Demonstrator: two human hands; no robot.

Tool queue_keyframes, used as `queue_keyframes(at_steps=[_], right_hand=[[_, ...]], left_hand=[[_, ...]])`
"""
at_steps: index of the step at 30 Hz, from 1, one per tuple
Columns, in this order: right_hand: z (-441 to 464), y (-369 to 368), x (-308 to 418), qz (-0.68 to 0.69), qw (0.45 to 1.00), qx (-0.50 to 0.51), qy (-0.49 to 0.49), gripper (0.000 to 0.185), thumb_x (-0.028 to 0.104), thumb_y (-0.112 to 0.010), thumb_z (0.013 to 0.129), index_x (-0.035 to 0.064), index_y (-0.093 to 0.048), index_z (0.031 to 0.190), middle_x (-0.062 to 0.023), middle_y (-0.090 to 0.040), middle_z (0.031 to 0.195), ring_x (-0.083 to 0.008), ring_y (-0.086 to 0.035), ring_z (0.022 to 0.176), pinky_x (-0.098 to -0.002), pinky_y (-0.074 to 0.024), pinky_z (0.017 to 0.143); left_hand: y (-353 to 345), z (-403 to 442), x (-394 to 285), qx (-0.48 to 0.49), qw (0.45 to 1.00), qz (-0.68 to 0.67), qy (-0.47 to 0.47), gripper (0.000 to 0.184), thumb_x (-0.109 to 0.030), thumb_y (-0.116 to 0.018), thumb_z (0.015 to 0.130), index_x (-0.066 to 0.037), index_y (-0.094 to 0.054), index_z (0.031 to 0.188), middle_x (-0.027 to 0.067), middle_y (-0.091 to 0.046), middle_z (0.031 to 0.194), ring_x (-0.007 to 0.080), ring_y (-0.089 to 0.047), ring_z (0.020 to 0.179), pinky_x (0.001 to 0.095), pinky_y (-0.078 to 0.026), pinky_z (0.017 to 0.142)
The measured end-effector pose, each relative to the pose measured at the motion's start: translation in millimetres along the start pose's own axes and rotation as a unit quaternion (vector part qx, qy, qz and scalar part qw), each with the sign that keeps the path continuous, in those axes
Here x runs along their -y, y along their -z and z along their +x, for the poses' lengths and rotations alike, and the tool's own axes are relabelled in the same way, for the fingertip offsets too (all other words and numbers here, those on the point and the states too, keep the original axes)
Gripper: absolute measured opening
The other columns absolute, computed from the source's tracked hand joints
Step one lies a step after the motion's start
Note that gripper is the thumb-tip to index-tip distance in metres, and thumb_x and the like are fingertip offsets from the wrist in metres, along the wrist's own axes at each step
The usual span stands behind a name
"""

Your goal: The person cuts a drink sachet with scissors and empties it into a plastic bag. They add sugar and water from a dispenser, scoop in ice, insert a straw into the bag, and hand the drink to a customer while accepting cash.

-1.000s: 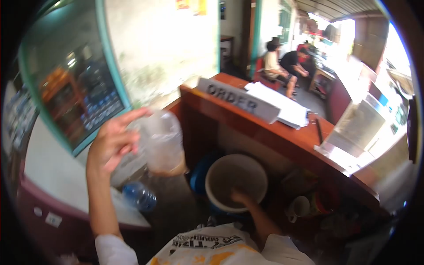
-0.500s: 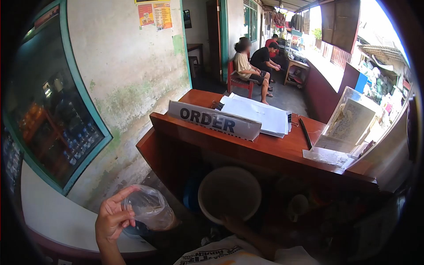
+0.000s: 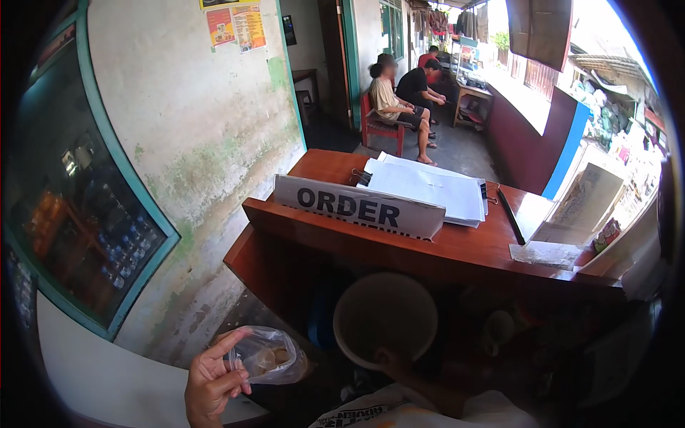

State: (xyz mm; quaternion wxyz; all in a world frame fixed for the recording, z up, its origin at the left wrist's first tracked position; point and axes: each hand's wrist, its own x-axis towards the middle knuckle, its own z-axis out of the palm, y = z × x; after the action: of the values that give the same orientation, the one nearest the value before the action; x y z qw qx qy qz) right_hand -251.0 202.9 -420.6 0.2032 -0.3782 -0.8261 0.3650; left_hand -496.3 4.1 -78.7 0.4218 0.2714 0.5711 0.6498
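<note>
At the lower left, my left hand is closed on the upper edge of a clear plastic bag, with the thumb and fingers at its mouth. Something light brown shows low in the bag; its exact kind is unclear. My right hand is in deep shadow at the lower rim of a pale round bucket. Its fingers are too dark to make out, and so is anything they might hold.
Beyond the bucket stands a reddish-brown counter with an ORDER sign, clipped papers and a black pen. A mug sits in shadow below. Several people sit farther back. A white surface lies left.
My left hand and the bag have shifted right and down in view, and the bag's mouth now faces me more. The right hand stays by the bucket. The whole view has shifted slightly.
</note>
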Motion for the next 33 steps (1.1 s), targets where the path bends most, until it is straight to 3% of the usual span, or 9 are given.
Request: queue_keyframes(at_steps=[6,14,17,20,24,26,28,31,33], right_hand=[[1,-8,-6,0.004,0.998,-0.056,0.038,0.010,0.017,-0.055,0.077,0.0135,-0.064,0.077,-0.0098,-0.062,0.073,-0.0292,-0.062,0.071,-0.0407,-0.0492,0.066],[-2,-6,-13,0.020,0.999,0.003,0.039,0.015,0.021,-0.053,0.084,0.0118,-0.064,0.085,-0.0118,-0.065,0.082,-0.0308,-0.064,0.078,-0.0401,-0.0496,0.069],[-3,-1,-7,0.033,0.999,0.025,0.021,0.016,0.023,-0.054,0.086,0.0111,-0.065,0.088,-0.0123,-0.065,0.084,-0.0305,-0.064,0.079,-0.0393,-0.0497,0.071],[4,-4,-12,0.096,0.994,0.027,0.033,0.017,0.024,-0.057,0.088,0.0098,-0.066,0.091,-0.0126,-0.065,0.086,-0.0307,-0.064,0.080,-0.0386,-0.0501,0.072],[-3,46,20,0.103,0.989,-0.037,0.097,0.019,0.025,-0.063,0.087,0.0073,-0.066,0.092,-0.0134,-0.065,0.086,-0.0315,-0.064,0.079,-0.0378,-0.0508,0.071],[-16,107,52,0.024,0.989,-0.111,0.093,0.020,0.025,-0.066,0.085,0.0056,-0.066,0.089,-0.0139,-0.064,0.085,-0.0322,-0.063,0.076,-0.0374,-0.0508,0.068],[-44,179,80,0.003,0.977,-0.205,0.061,0.019,0.025,-0.061,0.086,0.0066,-0.066,0.089,-0.0168,-0.064,0.083,-0.0360,-0.063,0.075,-0.0387,-0.0509,0.065],[-78,255,69,-0.072,0.928,-0.365,-0.024,0.013,0.016,-0.064,0.083,0.0043,-0.066,0.089,-0.0168,-0.065,0.081,-0.0322,-0.065,0.074,-0.0367,-0.0509,0.065],[-92,286,40,-0.072,0.885,-0.458,-0.029,0.010,0.010,-0.063,0.081,0.0033,-0.065,0.089,-0.0156,-0.065,0.081,-0.0291,-0.066,0.077,-0.0358,-0.0509,0.067]], left_hand=[[-6,10,1,0.030,0.999,-0.005,0.017,0.061,0.016,-0.055,0.068,0.011,-0.045,0.127,0.0156,-0.045,0.133,0.0131,-0.058,0.057,0.0187,-0.042,0.043],[-21,20,-2,0.041,0.999,0.006,0.018,0.060,0.016,-0.055,0.068,0.011,-0.046,0.127,0.0160,-0.045,0.133,0.0128,-0.058,0.057,0.0185,-0.042,0.043],[-27,23,0,0.033,0.999,-0.006,0.001,0.064,0.016,-0.059,0.066,0.014,-0.043,0.128,0.0221,-0.050,0.127,0.0128,-0.057,0.052,0.0186,-0.044,0.043],[-32,25,-2,0.054,0.998,0.008,0.010,0.060,0.015,-0.055,0.068,0.013,-0.045,0.127,0.0168,-0.048,0.130,0.0129,-0.058,0.056,0.0186,-0.043,0.043],[-49,25,1,0.064,0.996,0.054,0.003,0.068,0.009,-0.060,0.065,0.016,-0.038,0.130,0.0222,-0.052,0.125,0.0098,-0.055,0.048,0.0166,-0.042,0.039],[-50,22,1,0.132,0.990,0.039,0.010,0.067,0.008,-0.059,0.073,0.012,-0.033,0.135,0.0225,-0.048,0.132,0.0087,-0.058,0.056,0.0137,-0.043,0.047],[-58,21,5,0.133,0.990,0.024,0.026,0.067,0.012,-0.056,0.074,0.014,-0.030,0.136,0.0229,-0.047,0.133,0.0033,-0.055,0.058,0.0113,-0.039,0.047],[-47,30,20,0.149,0.986,0.036,0.069,0.065,0.007,-0.057,0.077,0.012,-0.031,0.136,0.0215,-0.050,0.129,0.0093,-0.057,0.057,0.0146,-0.041,0.048],[-64,33,25,0.134,0.989,0.038,0.045,0.068,0.009,-0.059,0.069,0.014,-0.035,0.133,0.0217,-0.052,0.126,0.0085,-0.056,0.051,0.0154,-0.043,0.043]])
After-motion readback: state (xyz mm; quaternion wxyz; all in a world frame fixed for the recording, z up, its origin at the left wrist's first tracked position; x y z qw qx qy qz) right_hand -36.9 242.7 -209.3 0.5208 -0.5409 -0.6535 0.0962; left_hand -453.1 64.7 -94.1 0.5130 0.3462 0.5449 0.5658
